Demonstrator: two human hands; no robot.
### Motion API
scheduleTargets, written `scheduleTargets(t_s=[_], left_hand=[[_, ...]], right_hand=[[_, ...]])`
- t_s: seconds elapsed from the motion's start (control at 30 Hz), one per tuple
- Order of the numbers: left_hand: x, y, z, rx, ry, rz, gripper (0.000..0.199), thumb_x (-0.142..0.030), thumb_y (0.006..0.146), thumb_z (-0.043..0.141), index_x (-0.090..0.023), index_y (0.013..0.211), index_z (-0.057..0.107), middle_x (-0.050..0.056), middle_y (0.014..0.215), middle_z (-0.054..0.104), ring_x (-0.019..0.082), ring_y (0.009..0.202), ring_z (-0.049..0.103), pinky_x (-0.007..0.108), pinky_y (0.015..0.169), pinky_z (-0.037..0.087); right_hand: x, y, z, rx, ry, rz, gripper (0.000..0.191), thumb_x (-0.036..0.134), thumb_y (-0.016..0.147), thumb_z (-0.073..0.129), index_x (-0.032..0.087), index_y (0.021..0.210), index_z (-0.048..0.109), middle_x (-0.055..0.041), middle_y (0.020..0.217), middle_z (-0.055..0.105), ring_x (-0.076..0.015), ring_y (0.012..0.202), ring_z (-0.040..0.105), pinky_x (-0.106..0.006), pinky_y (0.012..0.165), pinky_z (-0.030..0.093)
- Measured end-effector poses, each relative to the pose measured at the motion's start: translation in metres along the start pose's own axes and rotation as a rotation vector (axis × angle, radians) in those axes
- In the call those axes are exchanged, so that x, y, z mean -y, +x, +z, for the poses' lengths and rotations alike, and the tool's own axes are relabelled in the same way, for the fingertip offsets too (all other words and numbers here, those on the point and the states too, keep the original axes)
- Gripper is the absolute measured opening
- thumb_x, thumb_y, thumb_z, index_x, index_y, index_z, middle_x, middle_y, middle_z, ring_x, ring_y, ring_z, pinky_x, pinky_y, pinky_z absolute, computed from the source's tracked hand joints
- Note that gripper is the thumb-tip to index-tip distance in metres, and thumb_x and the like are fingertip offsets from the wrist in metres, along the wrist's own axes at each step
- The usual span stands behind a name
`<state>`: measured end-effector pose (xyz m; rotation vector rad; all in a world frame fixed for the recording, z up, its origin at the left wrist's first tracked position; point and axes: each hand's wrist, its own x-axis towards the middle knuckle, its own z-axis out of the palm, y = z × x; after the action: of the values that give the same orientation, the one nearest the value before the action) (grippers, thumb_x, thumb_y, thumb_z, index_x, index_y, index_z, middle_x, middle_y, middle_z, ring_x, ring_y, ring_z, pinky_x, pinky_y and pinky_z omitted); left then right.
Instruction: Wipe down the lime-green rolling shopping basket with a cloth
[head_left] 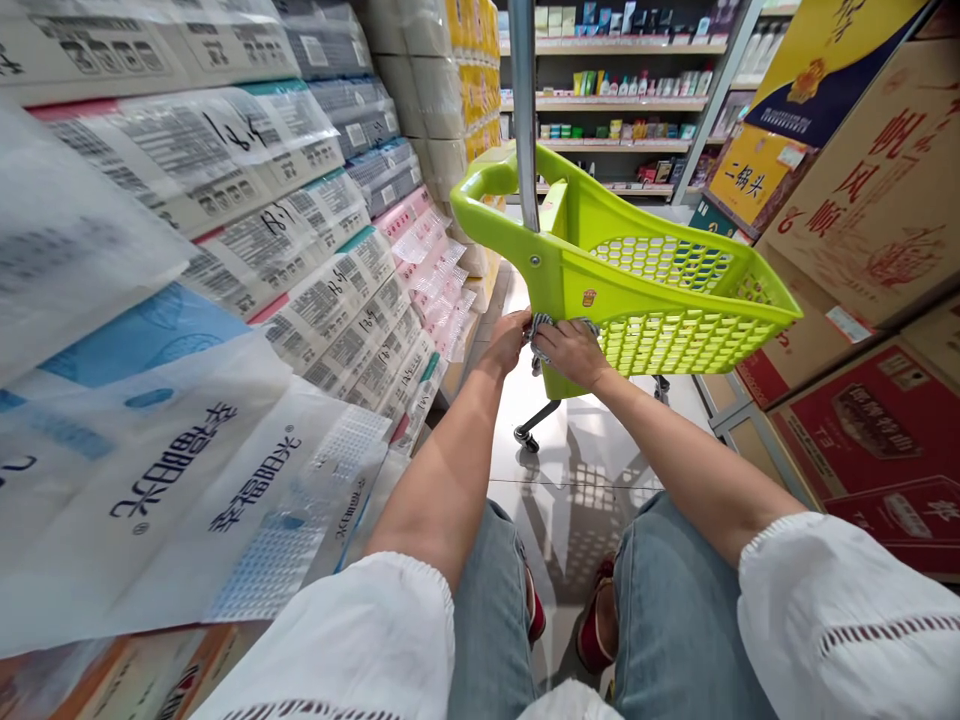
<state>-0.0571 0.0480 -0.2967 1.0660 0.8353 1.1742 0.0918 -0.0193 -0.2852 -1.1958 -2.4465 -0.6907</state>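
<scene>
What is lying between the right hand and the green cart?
A striped cloth is between the right hand and the green cart, shown in the head view.

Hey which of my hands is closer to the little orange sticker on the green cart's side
Right. Your right hand is just below the orange sticker; your left hand is farther away, down and to the left of it.

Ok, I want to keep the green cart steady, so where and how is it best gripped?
Probably hold the green cart by its handle, coming from the left, wrapping around it: the rounded bar juts out there around an opening. The left hand and right hand are lower, at the striped cloth, leaving the handle free.
</scene>
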Motion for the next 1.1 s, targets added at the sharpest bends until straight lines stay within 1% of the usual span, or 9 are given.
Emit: scheduleTargets(t_s=[0.13, 0.23, 0.4, 0.5, 0.7, 0.8, 0.87, 1.0, 1.1], left_hand=[[0.0, 0.0, 0.003, 0.017, -0.011, 0.011, 0.011, -0.024, 0.08, 0.065, -0.016, 0.072, 0.062, 0.001, 0.072, 0.062, 0.011, 0.071, 0.056, 0.026, 0.071, 0.048], [0.0, 0.0, 0.004, 0.003, -0.006, 0.005, 0.01, -0.024, 0.075, 0.067, -0.017, 0.071, 0.062, 0.002, 0.071, 0.063, 0.012, 0.072, 0.058, 0.026, 0.07, 0.05], [-0.001, 0.004, 0.003, -0.048, 0.029, -0.038, 0.02, -0.036, 0.074, 0.07, -0.017, 0.075, 0.065, 0.002, 0.072, 0.064, 0.012, 0.069, 0.057, 0.023, 0.063, 0.046], [0.0, 0.006, 0.002, -0.063, 0.036, -0.038, 0.022, -0.039, 0.074, 0.07, -0.017, 0.074, 0.064, 0.001, 0.069, 0.063, 0.011, 0.066, 0.056, 0.024, 0.06, 0.044], [-0.005, 0.001, 0.004, -0.036, 0.011, -0.01, 0.013, -0.028, 0.073, 0.069, -0.017, 0.072, 0.063, 0.001, 0.069, 0.062, 0.011, 0.067, 0.057, 0.025, 0.067, 0.048], [-0.007, -0.002, 0.004, -0.001, 0.016, -0.024, 0.015, -0.029, 0.073, 0.07, -0.016, 0.074, 0.064, 0.003, 0.073, 0.065, 0.013, 0.073, 0.06, 0.028, 0.074, 0.05], [-0.007, -0.002, 0.002, -0.027, 0.023, -0.039, 0.018, -0.032, 0.073, 0.072, -0.016, 0.076, 0.064, 0.003, 0.074, 0.065, 0.013, 0.072, 0.06, 0.028, 0.074, 0.05], [-0.002, 0.004, -0.002, -0.07, 0.034, -0.038, 0.024, -0.04, 0.074, 0.071, -0.017, 0.076, 0.065, 0.003, 0.074, 0.065, 0.013, 0.071, 0.06, 0.028, 0.072, 0.049], [0.006, 0.007, -0.002, -0.081, 0.02, -0.02, 0.019, -0.035, 0.075, 0.07, -0.017, 0.074, 0.064, 0.002, 0.072, 0.064, 0.014, 0.07, 0.06, 0.027, 0.069, 0.048]], right_hand=[[-0.01, 0.027, -0.022, -0.171, -0.023, 0.219, 0.037, 0.03, 0.098, 0.037, 0.022, 0.129, 0.057, -0.0107, 0.134, 0.057, -0.027, 0.104, 0.048, -0.042, 0.089, 0.029], [-0.01, 0.028, -0.017, -0.198, -0.016, 0.302, 0.036, 0.033, 0.097, 0.041, 0.022, 0.127, 0.059, -0.0107, 0.136, 0.055, -0.0281, 0.106, 0.047, -0.043, 0.091, 0.028], [0.006, -0.006, 0.016, 0.008, 0.005, 0.083, 0.03, 0.027, 0.096, 0.042, 0.02, 0.116, 0.063, -0.0102, 0.127, 0.061, -0.0244, 0.096, 0.048, -0.039, 0.082, 0.03], [0.012, -0.009, 0.016, 0.082, 0.01, 0.001, 0.027, 0.024, 0.096, 0.042, 0.018, 0.109, 0.064, -0.0114, 0.116, 0.064, -0.0239, 0.094, 0.049, -0.038, 0.079, 0.03], [-0.004, 0.027, -0.02, -0.157, 0.002, 0.233, 0.032, 0.029, 0.097, 0.039, 0.022, 0.12, 0.061, -0.0109, 0.131, 0.058, -0.0264, 0.102, 0.048, -0.041, 0.086, 0.029], [-0.008, 0.027, -0.02, -0.193, 0.011, 0.314, 0.032, 0.032, 0.097, 0.041, 0.023, 0.118, 0.063, -0.0105, 0.133, 0.057, -0.0274, 0.104, 0.047, -0.042, 0.089, 0.029], [-0.006, 0.016, -0.011, -0.135, 0.019, 0.267, 0.031, 0.032, 0.097, 0.042, 0.023, 0.117, 0.063, -0.0094, 0.132, 0.058, -0.0265, 0.102, 0.047, -0.041, 0.088, 0.029], [0.005, -0.011, 0.011, 0.056, 0.033, 0.028, 0.027, 0.025, 0.095, 0.044, 0.021, 0.114, 0.064, -0.0094, 0.122, 0.062, -0.0242, 0.098, 0.048, -0.038, 0.082, 0.03], [0.006, -0.014, 0.011, 0.11, 0.032, -0.068, 0.026, 0.023, 0.095, 0.044, 0.02, 0.11, 0.065, -0.0089, 0.116, 0.064, -0.0238, 0.097, 0.048, -0.038, 0.081, 0.03]])
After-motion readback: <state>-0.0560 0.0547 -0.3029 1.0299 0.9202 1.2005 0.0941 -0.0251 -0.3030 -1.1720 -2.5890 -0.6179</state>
